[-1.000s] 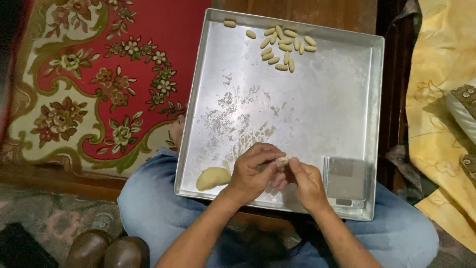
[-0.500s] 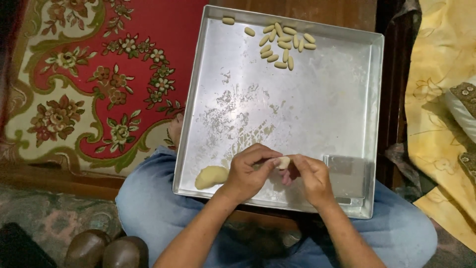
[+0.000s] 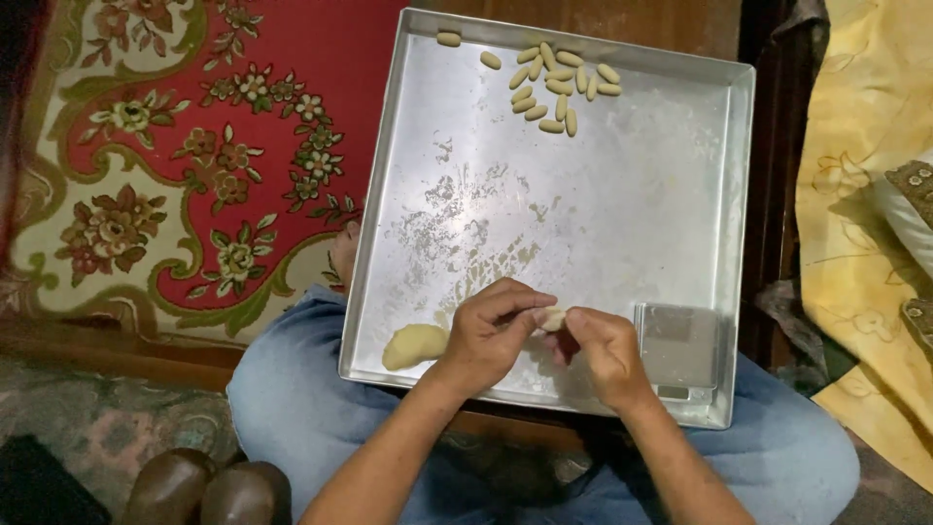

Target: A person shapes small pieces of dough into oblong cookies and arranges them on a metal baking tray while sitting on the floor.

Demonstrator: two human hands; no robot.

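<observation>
Since the earlier frames little has shifted: both hands have stayed over the near edge of the tray, and the small piece of dough [image 3: 552, 318] remains pinched between them, the view merely drifting a touch. That pale piece sits at the meeting point of the fingertips, just above the tray floor near its front rim. The left hand [image 3: 491, 335] curls over it from the left, thumb and forefinger clenched on the dough; the right hand [image 3: 604, 350] closes on it from the right, its fingers bent and grasping the same piece. Just left of the left hand a larger lump of dough [image 3: 414, 346] lies on the tray, touching the front wall area. To the right of the right hand a small square metal scraper [image 3: 680, 350] rests flat in the tray's near right corner. The square metal tray [image 3: 641, 224] rests on the person's jeans-clad knees [image 3: 292, 399], its floor smeared with flour marks. At the far edge a cluster of shaped dough pellets [image 3: 556, 87] lies well apart from the hands. A red floral carpet [image 3: 175, 146] spreads to the left, a yellow cloth [image 3: 865, 175] to the right.
</observation>
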